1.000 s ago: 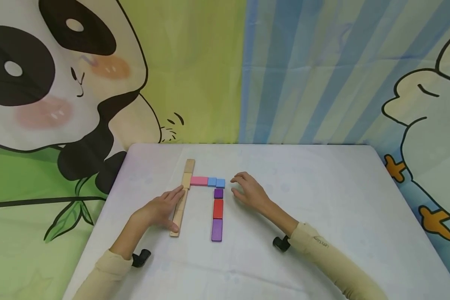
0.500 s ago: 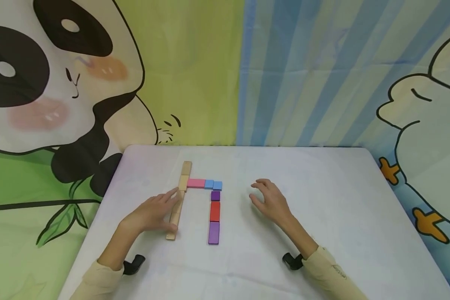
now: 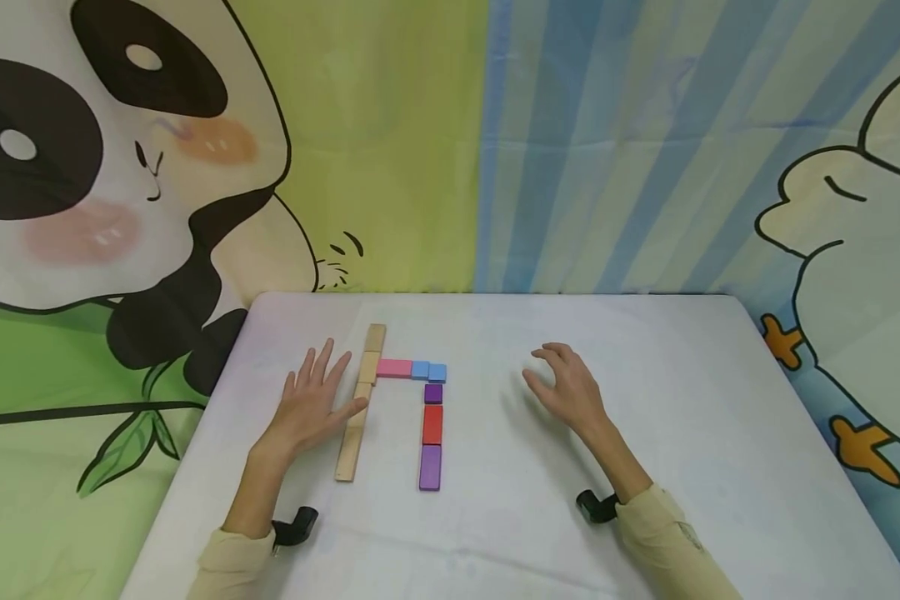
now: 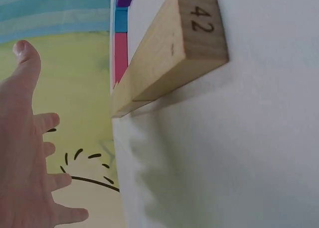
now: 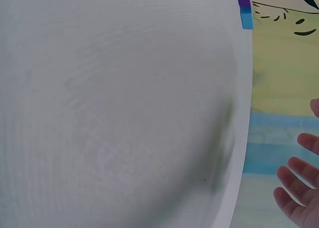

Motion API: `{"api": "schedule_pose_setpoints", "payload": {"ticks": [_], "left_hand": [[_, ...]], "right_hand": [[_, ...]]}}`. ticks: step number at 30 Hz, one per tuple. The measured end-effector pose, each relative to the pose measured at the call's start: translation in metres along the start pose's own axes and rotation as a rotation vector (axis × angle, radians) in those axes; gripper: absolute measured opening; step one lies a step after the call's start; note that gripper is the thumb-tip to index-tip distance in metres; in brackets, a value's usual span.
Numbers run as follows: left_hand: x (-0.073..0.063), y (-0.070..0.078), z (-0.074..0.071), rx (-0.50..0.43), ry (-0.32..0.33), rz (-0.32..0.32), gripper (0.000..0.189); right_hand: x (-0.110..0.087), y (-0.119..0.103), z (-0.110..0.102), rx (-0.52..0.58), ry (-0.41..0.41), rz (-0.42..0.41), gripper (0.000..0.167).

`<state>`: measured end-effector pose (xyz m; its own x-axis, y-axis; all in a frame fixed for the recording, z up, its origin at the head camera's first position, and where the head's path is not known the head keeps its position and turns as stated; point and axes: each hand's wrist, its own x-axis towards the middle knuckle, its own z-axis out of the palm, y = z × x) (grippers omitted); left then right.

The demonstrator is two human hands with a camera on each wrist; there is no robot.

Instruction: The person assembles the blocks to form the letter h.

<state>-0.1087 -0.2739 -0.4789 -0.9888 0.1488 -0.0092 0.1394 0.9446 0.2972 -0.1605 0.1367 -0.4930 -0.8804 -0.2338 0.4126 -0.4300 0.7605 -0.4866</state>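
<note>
Wooden blocks lie end to end in a slanted line on the table; the nearest plain block [image 3: 348, 457] shows "42" on its end in the left wrist view. From that line a pink block [image 3: 394, 368] and two blue blocks [image 3: 428, 372] run rightward. Below them a dark purple block [image 3: 433, 393], a red block [image 3: 432, 425] and a lighter purple block [image 3: 430, 468] form a column. My left hand [image 3: 307, 408] is raised with fingers spread, its thumb overlapping the plain line in the head view. My right hand [image 3: 573, 393] hovers right of the blocks, fingers loosely bent, holding nothing.
The white tabletop [image 3: 645, 400] stretches right of the blocks, its back edge against a printed cloth [image 3: 390, 150] with a panda. Black wrist devices [image 3: 296, 527] sit below both hands at the sleeve cuffs.
My left hand has let go of the plain wooden line, lifted and spread its fingers. My right hand has drawn away to the right from the blue blocks. The blocks keep their layout.
</note>
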Motion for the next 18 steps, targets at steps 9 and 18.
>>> {"api": "schedule_pose_setpoints", "payload": {"ticks": [9, 18], "left_hand": [[0.005, 0.011, 0.013, -0.064, 0.028, -0.079, 0.092], [0.007, 0.021, 0.017, -0.061, 0.022, -0.101, 0.092]], "right_hand": [[0.003, 0.001, 0.002, 0.006, -0.041, 0.034, 0.036], [0.007, -0.004, 0.007, -0.023, -0.044, 0.024, 0.042]]}}
